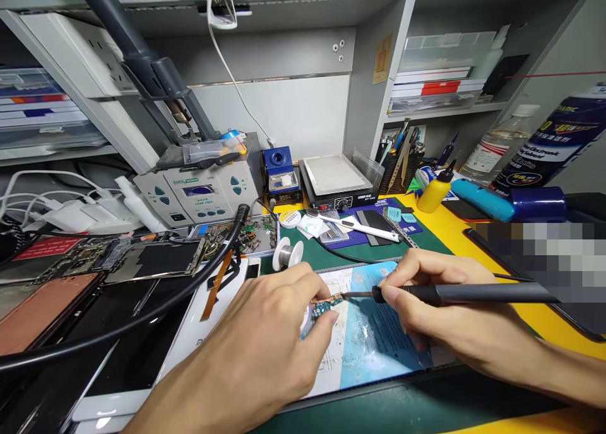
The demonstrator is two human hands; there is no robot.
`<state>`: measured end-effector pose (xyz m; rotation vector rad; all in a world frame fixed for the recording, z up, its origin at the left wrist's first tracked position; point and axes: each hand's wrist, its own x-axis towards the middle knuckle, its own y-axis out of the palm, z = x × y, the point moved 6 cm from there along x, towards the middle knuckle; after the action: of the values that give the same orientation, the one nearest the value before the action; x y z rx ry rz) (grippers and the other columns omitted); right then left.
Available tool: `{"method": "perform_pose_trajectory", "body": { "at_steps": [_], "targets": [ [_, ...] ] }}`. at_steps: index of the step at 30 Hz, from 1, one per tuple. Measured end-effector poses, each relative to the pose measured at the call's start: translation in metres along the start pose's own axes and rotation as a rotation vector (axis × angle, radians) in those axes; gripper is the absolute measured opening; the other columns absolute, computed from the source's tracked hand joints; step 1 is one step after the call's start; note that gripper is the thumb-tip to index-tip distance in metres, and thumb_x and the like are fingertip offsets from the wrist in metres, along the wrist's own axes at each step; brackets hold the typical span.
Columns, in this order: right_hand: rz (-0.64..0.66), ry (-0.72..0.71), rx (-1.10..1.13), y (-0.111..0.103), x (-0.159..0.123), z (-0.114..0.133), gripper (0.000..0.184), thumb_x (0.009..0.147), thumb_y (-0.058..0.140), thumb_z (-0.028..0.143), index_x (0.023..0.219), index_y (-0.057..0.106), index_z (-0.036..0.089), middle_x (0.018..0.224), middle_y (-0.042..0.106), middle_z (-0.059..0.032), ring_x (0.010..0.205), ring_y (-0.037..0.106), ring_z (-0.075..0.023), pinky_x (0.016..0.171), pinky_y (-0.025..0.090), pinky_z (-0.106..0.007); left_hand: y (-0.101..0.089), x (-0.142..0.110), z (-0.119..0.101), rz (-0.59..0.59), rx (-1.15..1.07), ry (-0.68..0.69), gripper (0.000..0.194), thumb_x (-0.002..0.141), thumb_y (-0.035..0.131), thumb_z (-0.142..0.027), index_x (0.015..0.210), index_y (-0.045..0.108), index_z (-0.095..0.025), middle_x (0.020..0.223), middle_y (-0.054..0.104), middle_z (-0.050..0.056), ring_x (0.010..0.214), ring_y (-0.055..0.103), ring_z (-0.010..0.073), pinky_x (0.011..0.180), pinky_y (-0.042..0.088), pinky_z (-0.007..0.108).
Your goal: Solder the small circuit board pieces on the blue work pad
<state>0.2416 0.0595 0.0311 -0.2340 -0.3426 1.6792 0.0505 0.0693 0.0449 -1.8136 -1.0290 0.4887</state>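
My left hand (272,326) is closed around the edge of a small blue-green circuit board (322,307) with a coppery strip along its top. Part of a round, pale-rimmed thing (306,320) shows beside the board, mostly hidden by my fingers. In my right hand (442,307) a black soldering iron (497,292) is gripped like a pen. Its thin tip points left and meets the board's right end; whether it touches cannot be made out. Beneath both hands lies a blue and white printed sheet (374,339).
A solder spool (288,254) stands behind my left hand. A thick black cable (189,289) arches over phones on the left. Farther back are a hot-air station (203,191), a hot plate (336,175), a white-handled brush (374,229) and a yellow bottle (434,192).
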Motion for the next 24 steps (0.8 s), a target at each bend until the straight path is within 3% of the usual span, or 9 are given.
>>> {"method": "perform_pose_trajectory", "body": {
  "at_steps": [24],
  "targets": [
    [-0.023,-0.044,-0.083,-0.0020,-0.0008,-0.0007,0.018,0.088,0.064,0.028,0.071,0.063,0.021,0.053,0.059,0.0036,0.044,0.054,-0.0114,0.042,0.041,-0.021,-0.0005,0.0007,0.0053,0.026,-0.017,-0.092,0.009,0.092,0.057,-0.033,0.095,0.064,-0.029,0.091,0.067,-0.004,0.084,0.062,0.0183,0.074,0.040,0.031]
  ]
}}
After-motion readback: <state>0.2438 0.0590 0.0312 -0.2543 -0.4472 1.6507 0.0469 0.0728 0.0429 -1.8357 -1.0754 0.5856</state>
